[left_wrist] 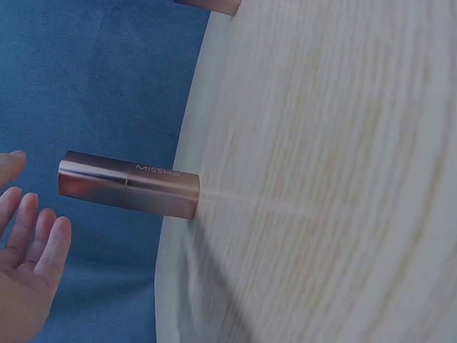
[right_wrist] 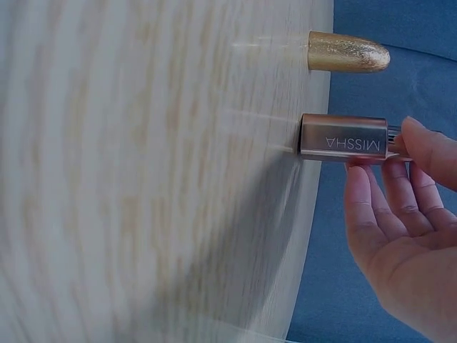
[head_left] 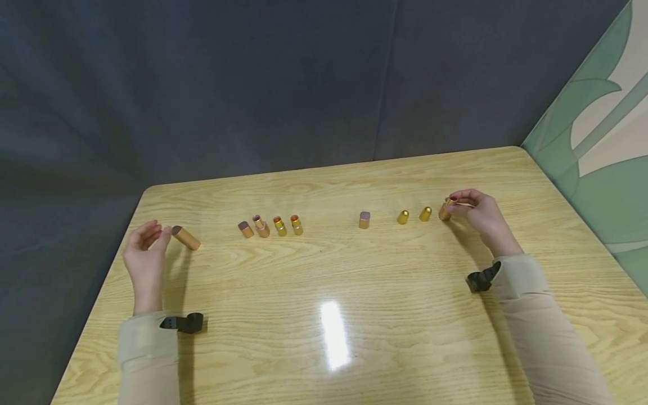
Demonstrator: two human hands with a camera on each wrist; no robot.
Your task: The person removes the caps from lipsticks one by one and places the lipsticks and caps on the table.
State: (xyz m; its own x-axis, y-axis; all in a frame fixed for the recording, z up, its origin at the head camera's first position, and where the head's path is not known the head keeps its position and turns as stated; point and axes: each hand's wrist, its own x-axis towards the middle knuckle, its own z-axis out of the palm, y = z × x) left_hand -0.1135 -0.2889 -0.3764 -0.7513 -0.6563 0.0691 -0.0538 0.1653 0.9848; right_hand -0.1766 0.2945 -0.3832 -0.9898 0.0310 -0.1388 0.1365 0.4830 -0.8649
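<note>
A capped rose-gold lipstick (left_wrist: 128, 184) stands upright at the left of the table, MISSHA lettered on its lower half. My left hand (head_left: 145, 247) is just left of its top, fingers loosely bent, with a gap between them and the tube in the left wrist view. At the far right, an uncapped MISSHA lipstick (right_wrist: 344, 136) stands with its base on the wood. The thumb and fingers of my right hand (head_left: 478, 214) pinch its narrower upper tube, partly hiding it. A gold round-topped cap (right_wrist: 348, 52) stands beside this lipstick.
Left of centre on the table (head_left: 273, 287) stand a rose-gold cap (head_left: 246, 229), an uncapped rose-gold lipstick (head_left: 261, 226) and two uncapped gold lipsticks (head_left: 280, 226). Another rose-gold cap (head_left: 364, 220) and a second gold cap (head_left: 403, 217) stand right of centre. A dark curtain (head_left: 263, 90) hangs behind.
</note>
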